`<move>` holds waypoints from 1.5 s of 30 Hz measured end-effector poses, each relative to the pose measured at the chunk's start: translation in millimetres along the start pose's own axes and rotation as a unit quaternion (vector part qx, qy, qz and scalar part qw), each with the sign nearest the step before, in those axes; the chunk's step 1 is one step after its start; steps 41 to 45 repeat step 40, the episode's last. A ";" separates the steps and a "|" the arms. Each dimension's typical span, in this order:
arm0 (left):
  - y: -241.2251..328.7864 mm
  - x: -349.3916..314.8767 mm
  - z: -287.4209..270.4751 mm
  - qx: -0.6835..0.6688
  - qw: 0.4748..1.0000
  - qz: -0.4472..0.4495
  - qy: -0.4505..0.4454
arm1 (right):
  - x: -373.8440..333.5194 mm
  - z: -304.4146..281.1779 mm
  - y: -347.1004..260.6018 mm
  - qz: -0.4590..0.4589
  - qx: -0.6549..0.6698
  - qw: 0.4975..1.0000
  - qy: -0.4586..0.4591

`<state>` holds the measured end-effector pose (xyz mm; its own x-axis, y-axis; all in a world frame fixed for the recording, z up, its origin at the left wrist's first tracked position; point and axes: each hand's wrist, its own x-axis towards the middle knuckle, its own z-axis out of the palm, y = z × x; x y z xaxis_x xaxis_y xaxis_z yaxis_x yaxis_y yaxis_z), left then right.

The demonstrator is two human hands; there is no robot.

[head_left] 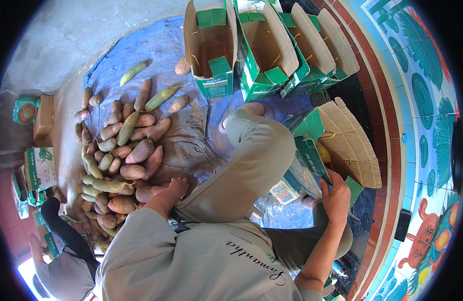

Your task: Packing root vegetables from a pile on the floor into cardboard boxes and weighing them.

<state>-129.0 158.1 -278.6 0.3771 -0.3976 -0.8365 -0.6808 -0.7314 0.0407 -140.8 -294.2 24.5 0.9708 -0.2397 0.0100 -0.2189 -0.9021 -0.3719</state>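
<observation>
My left hand (177, 189) reaches down beside my bent knee, its fingers apart and empty. Close to its wrist lies a reddish root vegetable (148, 193), at the edge of a heap of reddish, potato-shaped roots (140, 151) and long green radishes (127, 128). On my right, an open green cardboard box (307, 159) stands tilted, its brown inner flap (349, 140) spread outward. My right hand (337, 196) grips the near rim of this box with thumb and fingers. A few yellowish-brown vegetables (323, 152) show partly inside; the rest of the contents is hidden.
A row of open green boxes (215, 85) stands ahead on the right. Blue sheeting (163, 45) covers the floor. A tiled wall (422, 135) bounds the right side. At lower left another person (65, 273) sits near more boxes (40, 168) and a green scale (25, 111).
</observation>
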 end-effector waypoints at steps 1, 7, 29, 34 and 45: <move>-0.3 6.3 11.8 -0.009 1.000 -0.006 0.010 | 0.8 -0.3 -1.4 -0.003 -0.001 1.000 0.000; 2.2 5.6 0.8 -0.012 1.000 0.011 -0.003 | 0.0 0.7 1.6 0.001 -0.004 1.000 0.008; 0.5 14.3 -0.6 0.018 0.999 0.033 -0.013 | 1.7 3.0 -0.3 0.011 -0.036 0.999 0.022; -4.6 5.6 4.8 0.026 1.000 -0.003 0.002 | 2.6 0.9 -1.9 0.030 -0.030 0.999 -0.008; 0.1 21.4 29.2 -0.109 0.990 -0.044 -0.071 | 1.9 2.3 -0.6 0.031 -0.032 0.999 -0.012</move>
